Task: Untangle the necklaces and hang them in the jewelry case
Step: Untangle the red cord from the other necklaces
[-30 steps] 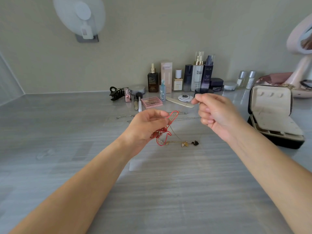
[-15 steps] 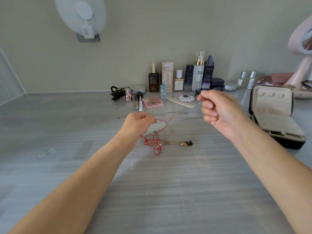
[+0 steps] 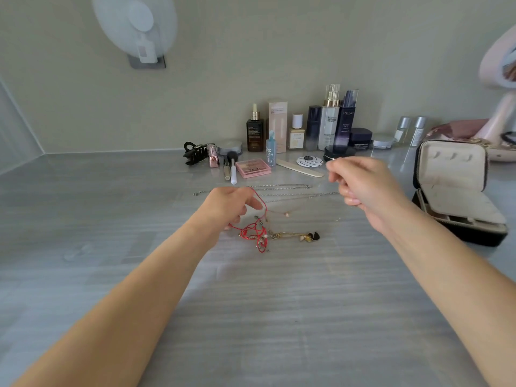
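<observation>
A tangled red cord necklace point(image 3: 252, 233) lies on the grey table, one loop rising into my left hand point(image 3: 230, 206), which grips it just above the tangle. A gold necklace with a black heart pendant point(image 3: 303, 236) stretches right from the tangle. My right hand point(image 3: 363, 188) is raised to the right, thumb and forefinger pinching a very thin chain whose small bead point(image 3: 286, 214) hangs low between the hands. Two silver chains point(image 3: 279, 187) lie straight behind the hands. The black jewelry case point(image 3: 452, 191) stands open at the right, with hooks in its cream lid.
Along the back wall stand several cosmetic bottles point(image 3: 329, 121), a pink palette point(image 3: 252, 168), brushes, a nail file point(image 3: 300, 168) and a black hair claw point(image 3: 195, 153). A pink mirror stand point(image 3: 499, 118) is at the far right. A fan point(image 3: 136, 29) hangs on the wall.
My left hand dropped and moved left, laying the red tangle on the table. My right hand drew up and to the right, pulling the thin chain out of the tangle.
</observation>
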Available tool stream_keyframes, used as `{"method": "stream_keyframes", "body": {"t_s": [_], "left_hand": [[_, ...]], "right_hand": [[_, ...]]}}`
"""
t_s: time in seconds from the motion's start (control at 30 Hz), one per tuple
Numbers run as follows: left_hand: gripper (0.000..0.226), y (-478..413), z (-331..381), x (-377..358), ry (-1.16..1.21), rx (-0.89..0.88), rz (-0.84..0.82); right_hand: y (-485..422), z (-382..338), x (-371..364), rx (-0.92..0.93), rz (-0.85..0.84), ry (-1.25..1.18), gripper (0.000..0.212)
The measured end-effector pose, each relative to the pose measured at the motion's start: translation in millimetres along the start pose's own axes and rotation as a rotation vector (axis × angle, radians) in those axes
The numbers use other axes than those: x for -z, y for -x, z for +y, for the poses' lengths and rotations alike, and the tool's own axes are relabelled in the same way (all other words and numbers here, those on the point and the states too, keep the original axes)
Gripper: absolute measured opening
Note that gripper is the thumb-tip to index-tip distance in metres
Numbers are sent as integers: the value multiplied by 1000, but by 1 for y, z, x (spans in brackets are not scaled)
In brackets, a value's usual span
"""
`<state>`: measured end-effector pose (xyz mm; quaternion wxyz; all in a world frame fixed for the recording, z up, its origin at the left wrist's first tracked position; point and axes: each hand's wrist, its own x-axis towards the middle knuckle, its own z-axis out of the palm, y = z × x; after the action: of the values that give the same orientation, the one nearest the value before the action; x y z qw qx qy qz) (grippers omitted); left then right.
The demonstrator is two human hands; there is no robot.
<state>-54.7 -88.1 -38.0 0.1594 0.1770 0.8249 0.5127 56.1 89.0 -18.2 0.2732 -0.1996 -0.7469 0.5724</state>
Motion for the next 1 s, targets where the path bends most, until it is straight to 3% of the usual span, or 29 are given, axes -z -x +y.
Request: {"method": "stream_keyframes", "body": {"t_s": [0.13, 0.3, 0.37, 0.47, 0.53, 0.7, 0.8, 0.9, 1.0], "left_hand": [[40, -3, -3, 4, 149, 29, -36], [34, -5, -4, 5, 187, 72, 4], [31, -7, -6, 5, 65, 27, 78], [32, -12, -16, 8, -320, -141, 215], [34, -13, -20, 9, -438, -173, 229], [47, -13, -21, 12, -567, -146, 251], [42, -11, -20, 11, -562, -142, 248], [34, -12, -23, 5, -569, -193, 229], [41, -6, -23, -8, -591, -269, 185]], "right_hand": [[-4, -2, 5, -27, 128, -130, 22], [-6, -1, 9, -48, 163, -236, 17], [-7, 0, 10, -55, 172, -255, 16], [-10, 2, 10, -63, 178, -269, 18], [-11, 4, 10, -63, 188, -259, 18], [-11, 7, 9, -60, 218, -243, 18], [-10, 7, 8, -68, 188, -203, 17], [-8, 6, 4, -78, 149, -136, 16], [-7, 7, 2, -57, 113, -45, 15]]}}
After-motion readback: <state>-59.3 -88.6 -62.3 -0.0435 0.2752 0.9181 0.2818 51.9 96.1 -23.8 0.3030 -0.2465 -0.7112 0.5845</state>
